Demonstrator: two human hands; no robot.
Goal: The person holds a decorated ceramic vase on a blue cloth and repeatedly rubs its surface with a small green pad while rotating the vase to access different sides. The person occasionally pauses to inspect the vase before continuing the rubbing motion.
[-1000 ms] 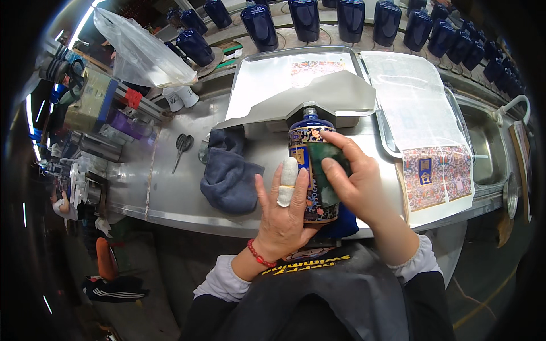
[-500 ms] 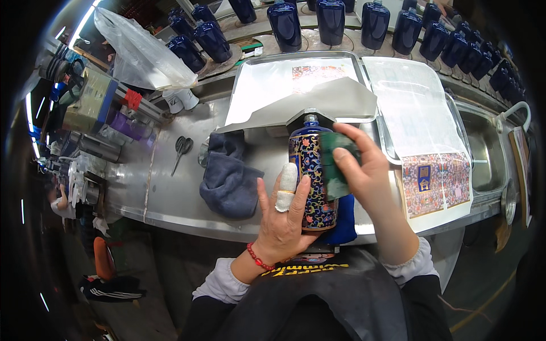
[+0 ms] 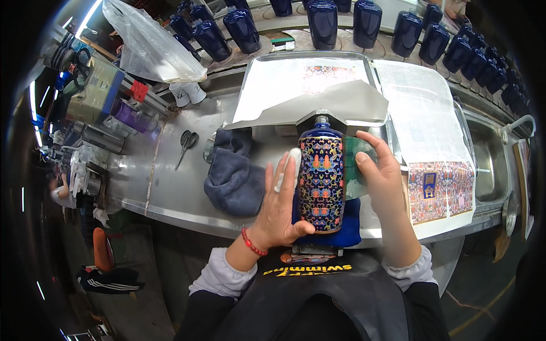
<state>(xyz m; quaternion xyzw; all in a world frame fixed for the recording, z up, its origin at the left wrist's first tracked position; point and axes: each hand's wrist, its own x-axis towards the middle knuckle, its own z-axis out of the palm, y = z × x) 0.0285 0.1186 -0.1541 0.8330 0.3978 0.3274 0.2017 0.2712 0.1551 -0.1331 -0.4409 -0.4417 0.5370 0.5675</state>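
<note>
A dark blue bottle [image 3: 321, 184] covered in a colourful floral pattern lies in front of me, its neck pointing away against a dark angled rest [image 3: 337, 124]. My left hand [image 3: 276, 207] is along its left side, fingers stretched, one fingertip wrapped in white, the thumb by the base. Whether the palm touches the bottle I cannot tell. In my right hand [image 3: 380, 176], between thumb and fingers, is a flat green scraper [image 3: 352, 170], its edge at the bottle's right side. A bright blue cloth [image 3: 352, 221] lies under the bottle.
A grey-blue cloth [image 3: 233, 184] and scissors [image 3: 185, 146] lie left on the metal bench. Beyond the bottle stands a tray [image 3: 248, 77] with white paper. Patterned decal sheets [image 3: 441, 190] lie at right, beside a sink [image 3: 486, 165]. Plain blue bottles [image 3: 322, 25] line the back.
The bottle has turned about its length, showing a different, symmetrical face of the pattern. My left hand has slid off its front to the left side; the scraper has moved from its front to the right edge.
</note>
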